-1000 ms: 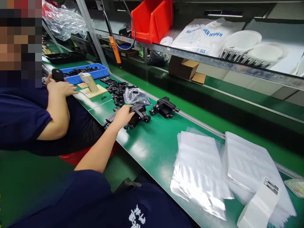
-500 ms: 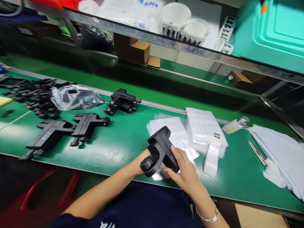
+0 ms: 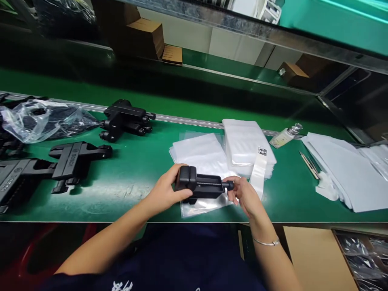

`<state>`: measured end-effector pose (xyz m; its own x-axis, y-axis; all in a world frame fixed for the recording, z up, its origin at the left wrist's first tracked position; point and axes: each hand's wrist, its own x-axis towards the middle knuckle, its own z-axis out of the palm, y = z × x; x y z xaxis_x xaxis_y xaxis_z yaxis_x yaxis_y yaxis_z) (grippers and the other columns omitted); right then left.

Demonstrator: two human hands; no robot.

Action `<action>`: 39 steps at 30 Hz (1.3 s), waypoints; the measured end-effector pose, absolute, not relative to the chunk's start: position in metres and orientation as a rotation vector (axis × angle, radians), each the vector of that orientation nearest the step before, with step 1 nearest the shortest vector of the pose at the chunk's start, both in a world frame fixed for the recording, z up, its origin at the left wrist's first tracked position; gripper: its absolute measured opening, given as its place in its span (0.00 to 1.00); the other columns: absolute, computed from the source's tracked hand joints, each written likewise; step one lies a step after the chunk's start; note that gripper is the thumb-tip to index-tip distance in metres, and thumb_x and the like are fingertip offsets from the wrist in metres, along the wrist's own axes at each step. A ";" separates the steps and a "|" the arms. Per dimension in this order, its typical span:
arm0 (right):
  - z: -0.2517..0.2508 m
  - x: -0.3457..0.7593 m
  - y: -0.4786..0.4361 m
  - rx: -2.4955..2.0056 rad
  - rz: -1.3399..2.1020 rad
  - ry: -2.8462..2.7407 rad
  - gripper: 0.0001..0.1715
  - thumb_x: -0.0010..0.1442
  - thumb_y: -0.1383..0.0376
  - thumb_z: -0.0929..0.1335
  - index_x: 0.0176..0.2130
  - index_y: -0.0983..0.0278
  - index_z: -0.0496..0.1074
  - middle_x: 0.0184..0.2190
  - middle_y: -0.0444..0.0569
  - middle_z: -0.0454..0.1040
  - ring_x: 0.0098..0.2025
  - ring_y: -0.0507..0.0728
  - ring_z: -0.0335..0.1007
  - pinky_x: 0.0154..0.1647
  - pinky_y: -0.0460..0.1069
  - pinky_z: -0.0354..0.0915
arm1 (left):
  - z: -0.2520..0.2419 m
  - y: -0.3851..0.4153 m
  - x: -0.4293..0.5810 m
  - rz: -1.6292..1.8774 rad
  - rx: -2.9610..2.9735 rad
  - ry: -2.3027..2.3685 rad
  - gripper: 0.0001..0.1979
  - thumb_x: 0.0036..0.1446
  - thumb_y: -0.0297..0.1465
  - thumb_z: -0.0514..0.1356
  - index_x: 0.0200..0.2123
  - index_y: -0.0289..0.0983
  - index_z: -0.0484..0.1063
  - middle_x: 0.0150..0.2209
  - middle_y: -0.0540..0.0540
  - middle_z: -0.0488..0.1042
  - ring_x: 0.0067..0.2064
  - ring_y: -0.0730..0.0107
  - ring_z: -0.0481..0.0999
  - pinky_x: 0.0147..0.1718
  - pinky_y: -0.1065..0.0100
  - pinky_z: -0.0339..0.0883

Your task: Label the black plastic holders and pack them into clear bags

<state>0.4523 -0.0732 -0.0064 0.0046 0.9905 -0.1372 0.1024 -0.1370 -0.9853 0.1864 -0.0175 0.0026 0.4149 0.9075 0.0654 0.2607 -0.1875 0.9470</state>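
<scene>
A black plastic clamp lies level between my hands, above the bench's front edge. Its long slot with a threaded rod faces up. My left hand grips the thick jaw end, thumb on the near side. At the other end, the fingers of my right hand close around the small knob. Underneath are clear plastic bags, spread flat and partly hidden by the clamp and hands. Similar black clamps rest on the bench to the left, and more stand near the back rail.
A stack of clear bags bears a label strip. Farther right are a small bottle, tweezers and white sheets. A metal shelf edge crosses overhead. An open carton stands below the bench at right.
The clamp has been turned from upright to lying level. My left hand has come into view on its jaw end, and my right hand has shifted to the knob. The view has moved right and down.
</scene>
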 end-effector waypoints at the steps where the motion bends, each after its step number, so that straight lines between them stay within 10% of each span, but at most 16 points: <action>1: -0.010 0.452 -0.072 -1.372 1.373 -1.109 0.34 0.63 0.40 0.59 0.37 0.65 0.74 0.13 0.41 0.63 0.14 0.49 0.54 0.15 0.45 0.53 | 0.004 -0.017 0.186 0.800 1.768 1.000 0.30 0.46 0.51 0.66 0.47 0.39 0.68 0.44 0.45 0.75 0.44 0.57 0.75 0.42 0.62 0.68; 9: -0.011 0.455 -0.076 -1.312 0.627 -1.717 0.12 0.66 0.59 0.64 0.44 0.61 0.74 0.31 0.49 0.75 0.32 0.56 0.71 0.32 0.50 0.67 | -0.011 0.000 0.204 0.839 1.284 0.947 0.34 0.48 0.57 0.63 0.46 0.34 0.70 0.40 0.42 0.76 0.41 0.59 0.75 0.38 0.65 0.68; 13: -0.011 0.464 -0.078 -1.050 0.080 -2.084 0.20 0.65 0.67 0.65 0.56 0.58 0.67 0.36 0.52 0.75 0.37 0.59 0.71 0.38 0.55 0.70 | -0.020 0.003 0.207 0.769 1.073 0.821 0.36 0.47 0.57 0.64 0.46 0.32 0.70 0.39 0.39 0.77 0.38 0.61 0.77 0.35 0.66 0.69; 20: -0.048 0.472 -0.078 -1.376 0.476 -1.585 0.24 0.64 0.65 0.67 0.58 0.57 0.63 0.48 0.54 0.73 0.47 0.59 0.74 0.46 0.56 0.73 | -0.013 -0.008 0.194 0.969 2.143 0.613 0.41 0.56 0.37 0.66 0.66 0.43 0.48 0.54 0.38 0.74 0.56 0.56 0.73 0.56 0.53 0.66; 28: -0.056 0.466 -0.074 -1.358 0.404 -1.588 0.21 0.62 0.65 0.67 0.55 0.60 0.66 0.49 0.56 0.71 0.51 0.61 0.72 0.47 0.57 0.74 | -0.014 -0.011 0.190 1.214 2.654 0.289 0.32 0.63 0.22 0.55 0.67 0.41 0.46 0.53 0.38 0.76 0.58 0.64 0.72 0.61 0.51 0.61; 39: 0.004 0.453 -0.086 -0.888 -0.168 -2.204 0.16 0.66 0.63 0.63 0.52 0.63 0.69 0.30 0.50 0.75 0.29 0.56 0.70 0.27 0.50 0.67 | -0.013 -0.019 0.180 0.937 1.245 0.785 0.39 0.42 0.57 0.67 0.49 0.35 0.71 0.43 0.40 0.77 0.43 0.55 0.77 0.41 0.62 0.71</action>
<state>0.4530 -0.0856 0.0043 -0.4855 0.5466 0.6823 0.6439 0.7515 -0.1439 0.1796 -0.0192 -0.0128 0.4244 0.9055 0.0061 -0.1523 0.0647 0.9862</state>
